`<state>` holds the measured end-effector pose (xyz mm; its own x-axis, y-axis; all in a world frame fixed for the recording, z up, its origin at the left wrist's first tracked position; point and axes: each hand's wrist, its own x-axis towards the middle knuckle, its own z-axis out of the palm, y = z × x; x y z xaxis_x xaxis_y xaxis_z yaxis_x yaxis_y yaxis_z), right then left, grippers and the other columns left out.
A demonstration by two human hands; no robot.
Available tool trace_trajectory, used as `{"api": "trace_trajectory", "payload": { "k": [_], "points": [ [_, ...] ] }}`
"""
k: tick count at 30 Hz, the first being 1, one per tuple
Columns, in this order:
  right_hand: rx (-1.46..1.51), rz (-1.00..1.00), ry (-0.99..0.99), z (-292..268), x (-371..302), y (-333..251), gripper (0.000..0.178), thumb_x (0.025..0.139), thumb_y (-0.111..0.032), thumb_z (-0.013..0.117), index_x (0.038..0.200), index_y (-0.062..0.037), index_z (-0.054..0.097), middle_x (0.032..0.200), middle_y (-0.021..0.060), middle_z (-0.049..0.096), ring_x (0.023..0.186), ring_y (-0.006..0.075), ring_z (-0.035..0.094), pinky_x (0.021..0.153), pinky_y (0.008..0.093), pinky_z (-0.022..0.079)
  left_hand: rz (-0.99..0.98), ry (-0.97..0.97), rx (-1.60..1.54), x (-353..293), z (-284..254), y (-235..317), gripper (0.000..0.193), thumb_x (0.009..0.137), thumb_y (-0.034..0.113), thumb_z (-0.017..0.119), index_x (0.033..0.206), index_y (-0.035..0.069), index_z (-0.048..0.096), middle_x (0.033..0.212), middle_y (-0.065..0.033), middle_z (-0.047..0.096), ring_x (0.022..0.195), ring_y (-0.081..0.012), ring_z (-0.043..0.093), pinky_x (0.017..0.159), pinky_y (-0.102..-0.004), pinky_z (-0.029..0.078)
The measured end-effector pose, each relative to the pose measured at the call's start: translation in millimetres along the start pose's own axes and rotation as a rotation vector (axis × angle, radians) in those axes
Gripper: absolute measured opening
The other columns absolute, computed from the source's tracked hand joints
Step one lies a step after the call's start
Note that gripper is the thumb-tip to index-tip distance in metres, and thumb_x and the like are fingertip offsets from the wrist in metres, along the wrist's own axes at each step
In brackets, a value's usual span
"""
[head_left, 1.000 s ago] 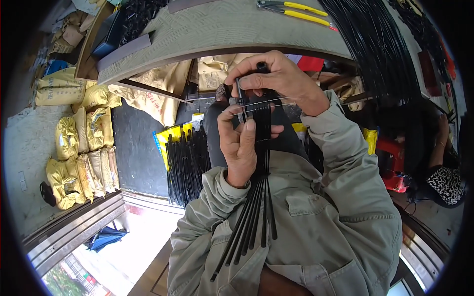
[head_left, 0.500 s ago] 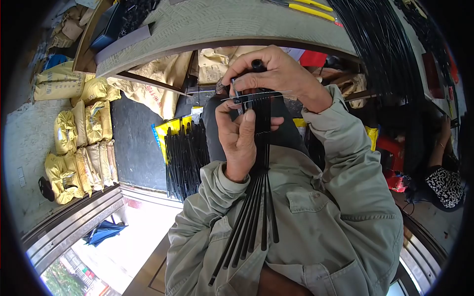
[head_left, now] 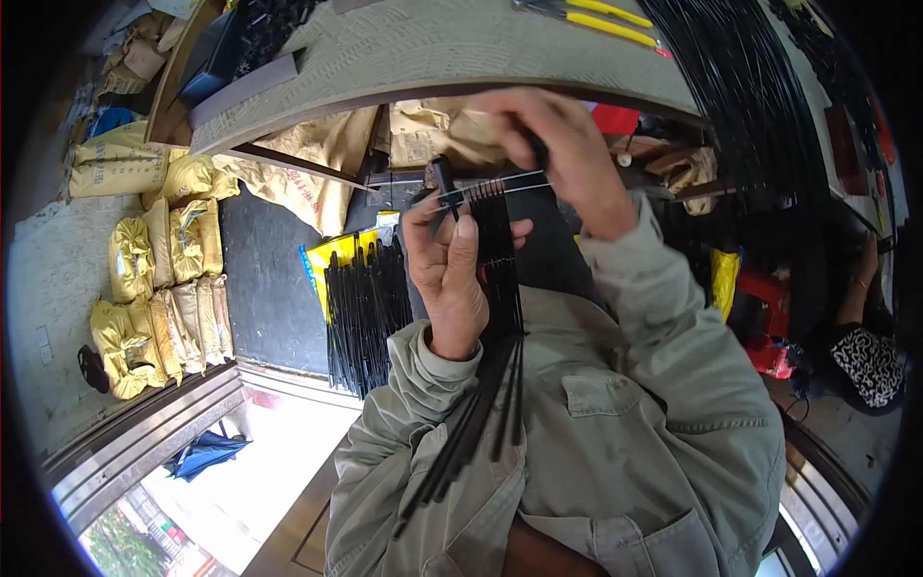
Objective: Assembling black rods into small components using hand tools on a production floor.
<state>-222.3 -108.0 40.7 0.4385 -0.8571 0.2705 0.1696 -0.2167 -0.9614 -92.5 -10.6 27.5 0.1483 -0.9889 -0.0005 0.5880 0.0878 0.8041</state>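
here's the left hand (head_left: 450,274), grip closed, thumb and fingers pinching a row of thin black rods (head_left: 495,231) in front of the body; their lower ends fan down over the jacket (head_left: 615,462); a thin wire (head_left: 524,182) crosses near their tops; a short black cylinder (head_left: 443,174) leans above the left thumb; the right hand (head_left: 567,144) is all blur near the wire's right end, something dark at its fingers, and how tight that grip is, i cannot tell; yellow-handled pliers (head_left: 611,21) lie on the surface (head_left: 433,48)
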Motion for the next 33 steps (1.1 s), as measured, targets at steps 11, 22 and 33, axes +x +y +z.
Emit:
{"api": "trace_trajectory", "payload": {
  "k": [11, 22, 33],
  "points": [
    [0.402, 0.236, 0.507, 49, -41, 2, 0.021, 0.082, -0.010, 0.058, 0.097, 0.0034, 0.058, 0.072, 0.0033, 0.055, 0.056, 0.0066, 0.044, 0.050, 0.0190, 0.035, 0.138, 0.074, 0.118, -1, -7, -1, 0.027, 0.088, 0.004, 0.047, 0.114, 0.003, 0.037, 0.106, -0.0098, 0.052, 0.094, -0.0139, 0.051, 0.084, -0.0274, 0.043],
    [0.086, 0.069, 0.242, 54, -46, 13, 0.013, 0.073, -0.007, 0.068, 0.080, 0.0033, 0.063, 0.070, 0.0028, 0.056, 0.063, 0.0058, 0.048, 0.058, 0.0208, 0.039, -0.070, 0.007, -0.004, 8, -21, 21, 0.024, 0.083, -0.002, 0.053, 0.106, 0.003, 0.046, 0.101, -0.0078, 0.055, 0.092, -0.0115, 0.052, 0.082, -0.0260, 0.042],
    [0.065, 0.190, 0.227, 62, -49, -1, 0.015, 0.076, -0.011, 0.066, 0.074, 0.0031, 0.061, 0.068, 0.0013, 0.057, 0.068, 0.0043, 0.049, 0.060, 0.0208, 0.039, -0.145, -0.016, 0.089, 15, -38, 34, 0.019, 0.079, 0.001, 0.060, 0.097, 0.000, 0.055, 0.086, -0.0064, 0.061, 0.082, -0.0115, 0.057, 0.080, -0.0250, 0.044]
  ]
}}
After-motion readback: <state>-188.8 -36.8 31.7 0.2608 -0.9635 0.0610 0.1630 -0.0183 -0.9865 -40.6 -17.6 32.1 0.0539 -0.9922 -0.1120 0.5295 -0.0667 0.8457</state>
